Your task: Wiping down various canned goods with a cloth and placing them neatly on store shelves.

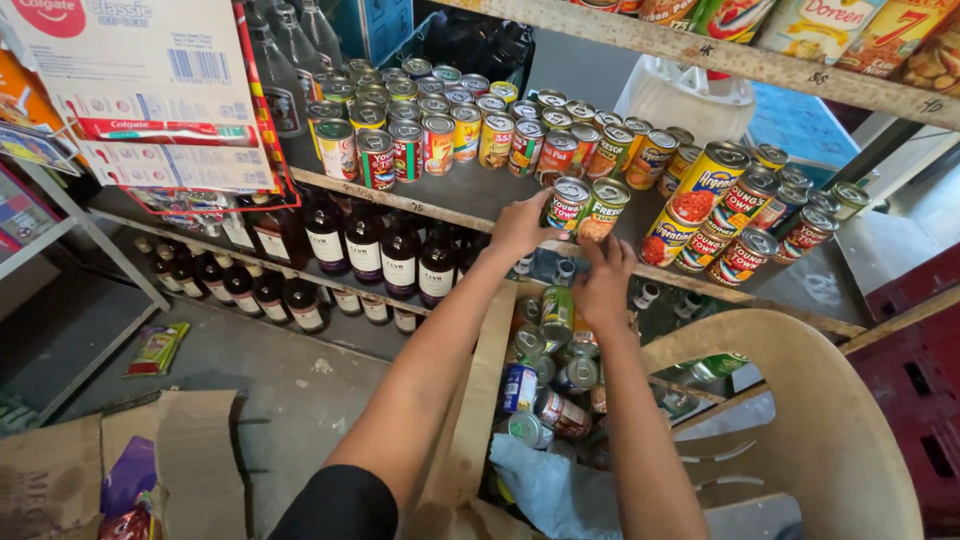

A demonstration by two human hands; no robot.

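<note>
Cardboard box (470,400) of mixed cans below, near. Right hand (603,283) fingers curled under the green can (603,208); left hand (518,228) pinching the side of the silver-topped can (567,204). Both cans upright at the shelf (470,205) front edge. Likely rigid, moderately heavy, smooth; hold by the sides. Can rows behind.

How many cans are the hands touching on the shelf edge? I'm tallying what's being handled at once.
2. The left hand grips a green-labelled can; the right hand touches the can beside it. Both stand upright at the shelf front edge.
</note>
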